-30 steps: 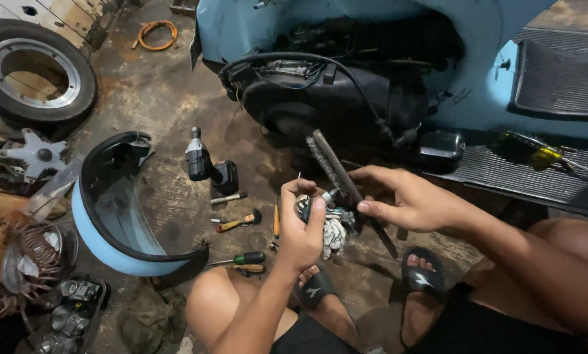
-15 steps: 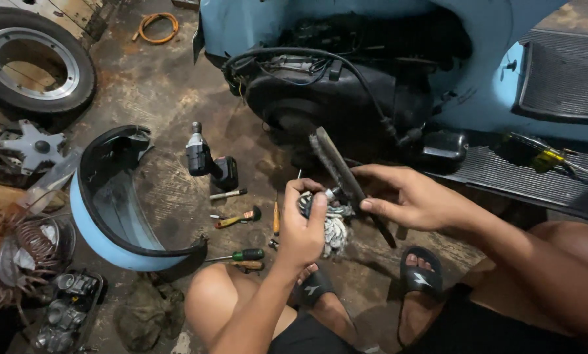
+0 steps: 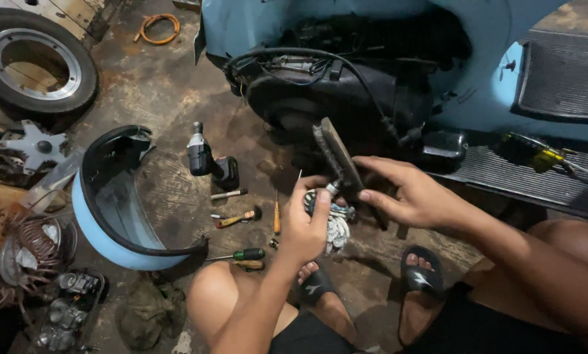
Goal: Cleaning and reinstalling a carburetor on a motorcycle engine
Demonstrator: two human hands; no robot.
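Note:
My left hand (image 3: pixel 305 226) grips a small metal part bundled in a whitish rag (image 3: pixel 337 231), held above the floor between my knees. My right hand (image 3: pixel 408 196) pinches the lower end of a long flat dark brush-like tool (image 3: pixel 334 151), which tilts up and to the left. The tool's lower end meets the part at my left fingertips. Just behind both hands is the exposed black engine (image 3: pixel 333 92) of a light blue scooter (image 3: pixel 484 72). My sandalled feet (image 3: pixel 422 278) rest on the stained concrete below.
A detached light blue side panel (image 3: pixel 103 229) lies at the left. Near it are a black power driver (image 3: pixel 205 160), several screwdrivers (image 3: pixel 240 254), a tyre (image 3: pixel 38 65), a star-shaped hub (image 3: pixel 31 144), coiled springs (image 3: pixel 35 239) and a tray of parts (image 3: pixel 64 308). A yellow-green screwdriver (image 3: pixel 543 157) lies on the footboard.
Both hands stay on the part and the tool with only small finger shifts. The view has drifted slightly.

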